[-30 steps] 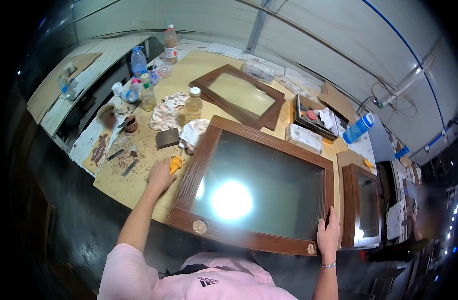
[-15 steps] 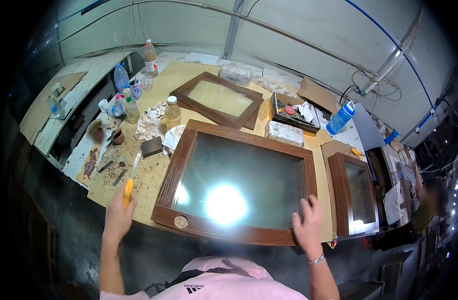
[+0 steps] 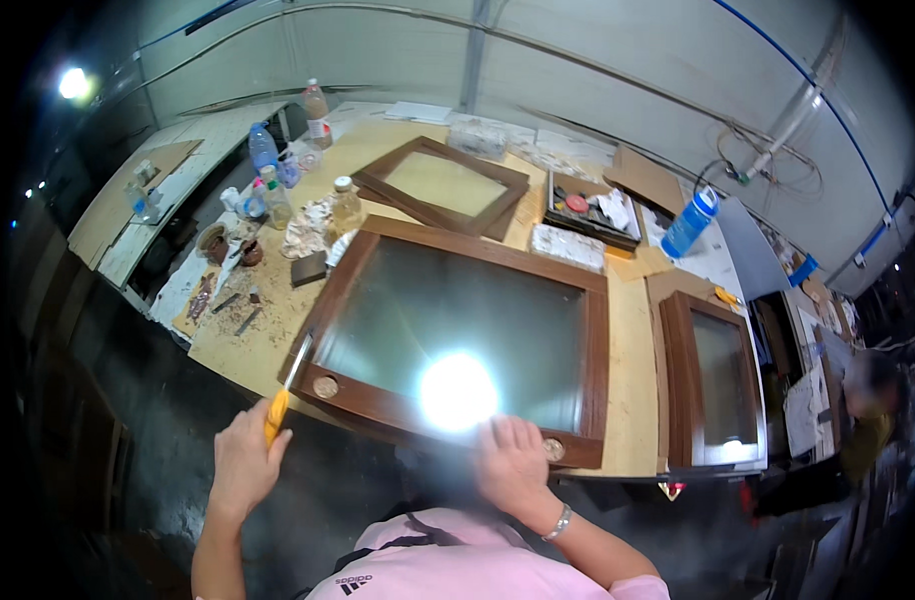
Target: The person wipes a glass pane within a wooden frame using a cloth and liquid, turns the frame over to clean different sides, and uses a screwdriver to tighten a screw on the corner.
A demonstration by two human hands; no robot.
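A large brown wooden frame with a frosted glass pane (image 3: 458, 330) lies flat on the workbench and reflects a bright lamp. My left hand (image 3: 243, 465) is off the bench's near-left corner, closed around an orange-handled knife (image 3: 283, 395) whose thin blade points up toward the frame's left rail. My right hand (image 3: 513, 460) lies palm down on the near rail of the frame, fingers spread, beside a round hole in the wood.
A smaller frame (image 3: 443, 185) lies at the back of the bench and another (image 3: 713, 380) at the right. Bottles (image 3: 268, 175), jars, rags and small tools crowd the left edge. A black tray (image 3: 593, 210) and a blue bottle (image 3: 690, 222) sit further right. A person stands at far right.
My left hand has drawn back off the bench toward me with the orange knife. My right hand has slid left along the near rail, from the right corner toward its middle.
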